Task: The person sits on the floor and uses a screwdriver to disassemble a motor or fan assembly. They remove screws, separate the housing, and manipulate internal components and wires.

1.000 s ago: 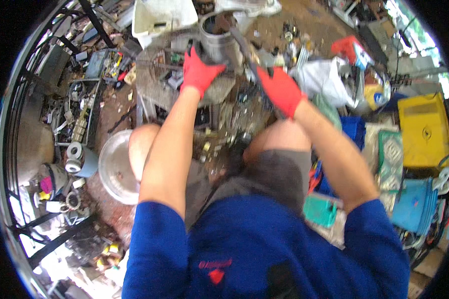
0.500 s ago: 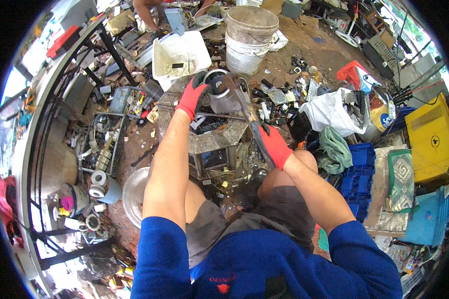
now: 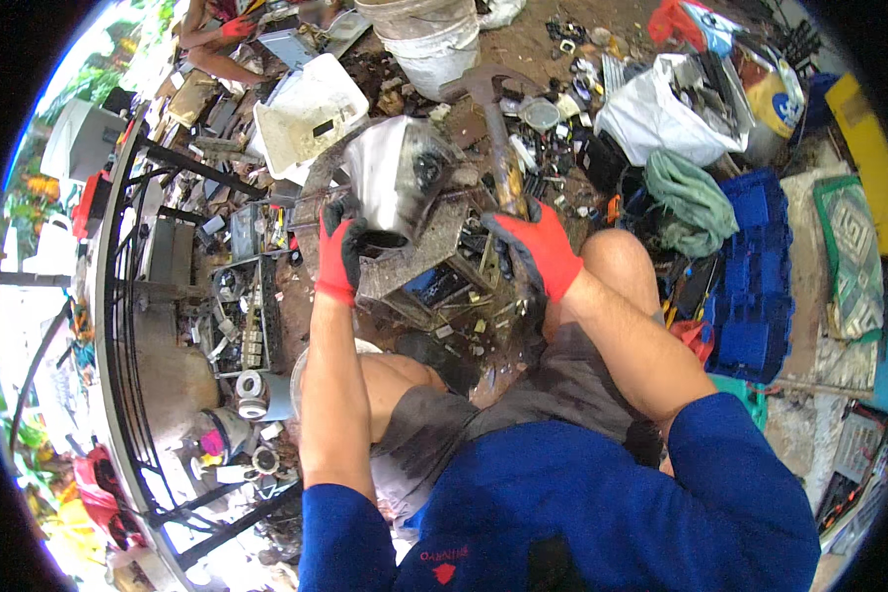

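A silvery, hollow metal housing point(image 3: 390, 173) lies tilted on a worn, angular work block point(image 3: 419, 259) before me. My left hand point(image 3: 338, 247), in a red and black glove, is closed on the housing's near left edge, beside a dark round opening. My right hand point(image 3: 541, 247), gloved alike, grips the handle of a hammer point(image 3: 504, 158). The hammer stands upright in the picture, its rusty head beyond and to the right of the housing, apart from it. Dark scraps show inside the block's hollow front.
Beyond the block are a white plastic tub point(image 3: 311, 118) and a dirty white bucket point(image 3: 424, 44). A co-worker's red-gloved hand point(image 3: 237, 27) shows far left. On the right are a white sack point(image 3: 666, 113), green cloth point(image 3: 689, 202) and blue crate point(image 3: 750, 276). A metal rack point(image 3: 118, 326) stands left.
The housing has turned, showing its shiny side and an opening toward me. My left hand has moved nearer and down to its near edge. The hammer has swung upright, away from the housing.
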The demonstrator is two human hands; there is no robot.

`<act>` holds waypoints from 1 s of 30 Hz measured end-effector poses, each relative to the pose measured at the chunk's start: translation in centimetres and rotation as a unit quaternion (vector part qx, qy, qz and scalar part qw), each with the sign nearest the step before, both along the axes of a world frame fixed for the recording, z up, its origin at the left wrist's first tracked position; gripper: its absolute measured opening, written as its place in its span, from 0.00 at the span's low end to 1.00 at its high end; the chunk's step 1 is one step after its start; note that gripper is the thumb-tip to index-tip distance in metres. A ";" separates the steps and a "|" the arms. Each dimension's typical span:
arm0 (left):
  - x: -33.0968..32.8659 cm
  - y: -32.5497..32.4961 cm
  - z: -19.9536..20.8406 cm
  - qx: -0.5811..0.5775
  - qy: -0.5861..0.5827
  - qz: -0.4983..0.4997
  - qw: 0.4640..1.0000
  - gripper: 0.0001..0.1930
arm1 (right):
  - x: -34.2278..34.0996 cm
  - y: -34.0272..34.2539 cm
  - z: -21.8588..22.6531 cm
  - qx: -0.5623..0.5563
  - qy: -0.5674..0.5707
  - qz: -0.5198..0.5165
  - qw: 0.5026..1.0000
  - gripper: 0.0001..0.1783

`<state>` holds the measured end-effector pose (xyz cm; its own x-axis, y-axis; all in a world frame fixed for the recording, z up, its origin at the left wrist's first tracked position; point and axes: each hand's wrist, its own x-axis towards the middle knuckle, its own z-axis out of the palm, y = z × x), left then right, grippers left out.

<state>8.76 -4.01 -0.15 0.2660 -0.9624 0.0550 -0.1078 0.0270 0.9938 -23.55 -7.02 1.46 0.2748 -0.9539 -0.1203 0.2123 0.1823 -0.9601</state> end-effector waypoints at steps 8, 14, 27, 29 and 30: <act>-7.4 -1.0 2.7 -0.045 -0.461 0.125 0.877 0.54 | 0.0 0.0 -1.9 0.117 0.000 -0.030 0.993 0.20; -2.3 -8.6 10.2 0.078 -0.483 -0.117 0.864 0.44 | -0.3 -0.4 -2.7 0.060 0.022 0.073 0.995 0.23; -5.6 6.4 5.9 -0.029 -0.668 -0.028 0.743 0.25 | -1.7 -0.3 -0.1 0.161 -0.027 0.020 0.986 0.18; -5.7 7.2 4.7 -0.038 -0.643 0.027 0.765 0.25 | -1.5 -0.1 -0.3 0.136 0.002 0.019 0.990 0.19; -5.8 7.2 4.4 -0.044 -0.630 0.050 0.774 0.25 | -1.5 0.1 -0.5 0.123 0.019 0.020 0.992 0.20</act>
<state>3.01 3.21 4.20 0.0206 -0.9178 0.3965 -0.9955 0.0178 0.0929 -25.03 -6.93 0.98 0.3032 -0.8826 -0.3592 0.1640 0.4197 -0.8927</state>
